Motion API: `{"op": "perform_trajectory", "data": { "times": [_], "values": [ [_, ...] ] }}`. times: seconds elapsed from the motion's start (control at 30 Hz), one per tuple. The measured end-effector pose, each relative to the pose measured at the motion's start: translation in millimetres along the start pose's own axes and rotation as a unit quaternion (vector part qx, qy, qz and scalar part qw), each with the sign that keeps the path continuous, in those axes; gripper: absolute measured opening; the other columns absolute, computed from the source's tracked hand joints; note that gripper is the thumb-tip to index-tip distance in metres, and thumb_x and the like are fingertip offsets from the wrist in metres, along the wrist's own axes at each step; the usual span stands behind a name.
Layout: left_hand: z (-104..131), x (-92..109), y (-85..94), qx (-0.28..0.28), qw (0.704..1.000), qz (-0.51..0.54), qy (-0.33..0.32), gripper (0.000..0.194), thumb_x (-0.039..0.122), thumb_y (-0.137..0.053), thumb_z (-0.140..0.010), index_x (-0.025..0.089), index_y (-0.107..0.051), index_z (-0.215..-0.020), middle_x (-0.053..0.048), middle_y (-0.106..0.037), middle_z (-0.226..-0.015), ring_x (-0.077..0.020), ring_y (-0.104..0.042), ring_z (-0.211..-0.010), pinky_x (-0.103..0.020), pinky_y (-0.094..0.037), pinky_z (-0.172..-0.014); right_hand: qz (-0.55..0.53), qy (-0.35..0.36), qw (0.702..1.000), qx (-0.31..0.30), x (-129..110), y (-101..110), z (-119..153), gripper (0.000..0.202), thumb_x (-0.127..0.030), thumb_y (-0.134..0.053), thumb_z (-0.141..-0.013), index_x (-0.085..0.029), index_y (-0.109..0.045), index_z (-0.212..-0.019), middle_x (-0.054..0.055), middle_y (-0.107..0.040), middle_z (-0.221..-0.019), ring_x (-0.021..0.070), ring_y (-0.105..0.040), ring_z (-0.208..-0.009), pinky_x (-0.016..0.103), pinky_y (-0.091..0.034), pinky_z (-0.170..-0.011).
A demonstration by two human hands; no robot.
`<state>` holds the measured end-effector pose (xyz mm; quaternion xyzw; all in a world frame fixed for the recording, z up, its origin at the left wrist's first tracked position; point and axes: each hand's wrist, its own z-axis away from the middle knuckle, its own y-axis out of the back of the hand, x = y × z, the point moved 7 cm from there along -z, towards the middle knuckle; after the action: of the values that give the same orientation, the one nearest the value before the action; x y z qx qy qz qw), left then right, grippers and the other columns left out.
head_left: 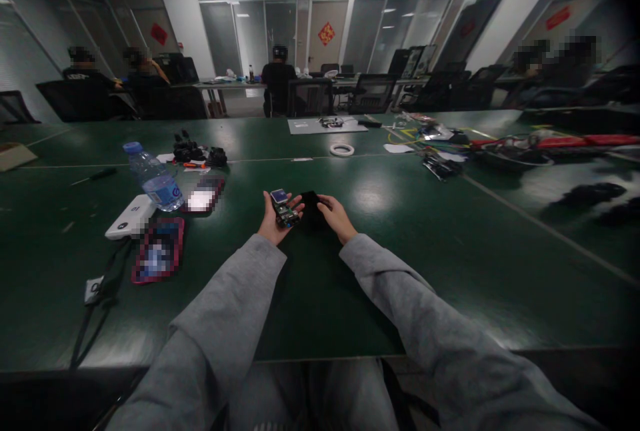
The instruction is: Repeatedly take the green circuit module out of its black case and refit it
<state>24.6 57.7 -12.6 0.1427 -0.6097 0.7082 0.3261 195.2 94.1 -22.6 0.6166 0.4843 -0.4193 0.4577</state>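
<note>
My left hand is turned palm up with a small green circuit board resting in it. A bluish square part with a pale edge sits at the board's upper end. The thumb and fingers curl about the board's sides. Just to the right, my right hand grips a flat black piece by its right side; it is too dark to tell what kind of thing it is. Both hands are above the green tabletop, close together.
Left of my hands are a water bottle, a white power bank with a cable, and two phones, one in a red case. A tape roll lies ahead. Wires and tools are heaped at right. Several people sit farther back.
</note>
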Motion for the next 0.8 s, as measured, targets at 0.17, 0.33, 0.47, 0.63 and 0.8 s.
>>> {"op": "perform_trajectory", "data": {
  "times": [0.17, 0.33, 0.47, 0.63, 0.8],
  "values": [
    [-0.9, 0.1, 1.7, -0.007, 1.000, 0.008, -0.002, 0.066, 0.073, -0.035, -0.082, 0.017, -0.060, -0.108, -0.012, -0.068, -0.111, -0.0212, -0.067, -0.093, -0.034, -0.054, -0.077, -0.001, 0.007, 1.000, -0.003, -2.0, 0.2, 0.2, 0.036, -0.038, -0.057, -0.079, -0.019, -0.060, -0.108, 0.008, -0.063, -0.114, 0.0194, -0.058, -0.109, 0.041, -0.041, -0.103],
    [-2.6, 0.3, 1.7, -0.026, 1.000, 0.012, -0.001, 0.069, 0.075, -0.034, -0.080, 0.018, -0.061, -0.109, -0.011, -0.068, -0.111, -0.0214, -0.068, -0.091, -0.034, -0.055, -0.077, 0.087, 0.075, 0.992, 0.052, -23.9, 9.7, 8.0, 0.033, -0.037, -0.051, -0.085, -0.017, -0.058, -0.110, 0.011, -0.062, -0.107, 0.0222, -0.056, -0.104, 0.045, -0.043, -0.098],
    [-3.2, 1.2, 1.9, -0.032, 0.999, 0.014, -0.008, 0.071, 0.075, -0.033, -0.081, 0.018, -0.061, -0.111, -0.011, -0.068, -0.112, -0.0215, -0.068, -0.091, -0.035, -0.055, -0.077, 0.178, 0.209, 0.958, 0.086, -67.3, 7.2, 30.5, 0.029, -0.030, -0.048, -0.088, -0.018, -0.057, -0.113, 0.011, -0.059, -0.111, 0.0248, -0.047, -0.112, 0.045, -0.039, -0.101],
    [-3.9, 0.3, 2.2, -0.043, 0.999, 0.020, -0.003, 0.073, 0.075, -0.030, -0.082, 0.016, -0.061, -0.113, -0.012, -0.068, -0.110, -0.0224, -0.067, -0.093, -0.036, -0.054, -0.080, 0.226, 0.323, 0.919, 0.006, -106.9, -21.5, 64.0, 0.028, -0.027, -0.048, -0.090, -0.023, -0.055, -0.117, 0.008, -0.056, -0.122, 0.0254, -0.044, -0.119, 0.047, -0.034, -0.105],
    [-3.9, 0.7, 0.4, -0.052, 0.998, 0.017, -0.010, 0.078, 0.075, -0.025, -0.083, 0.013, -0.060, -0.117, -0.015, -0.066, -0.113, -0.0247, -0.064, -0.103, -0.040, -0.050, -0.090, 0.263, 0.400, 0.876, -0.061, -119.3, -48.9, 87.8, 0.029, -0.030, -0.051, -0.091, -0.021, -0.053, -0.118, 0.009, -0.056, -0.122, 0.0246, -0.046, -0.118, 0.046, -0.040, -0.100]
  ]
}}
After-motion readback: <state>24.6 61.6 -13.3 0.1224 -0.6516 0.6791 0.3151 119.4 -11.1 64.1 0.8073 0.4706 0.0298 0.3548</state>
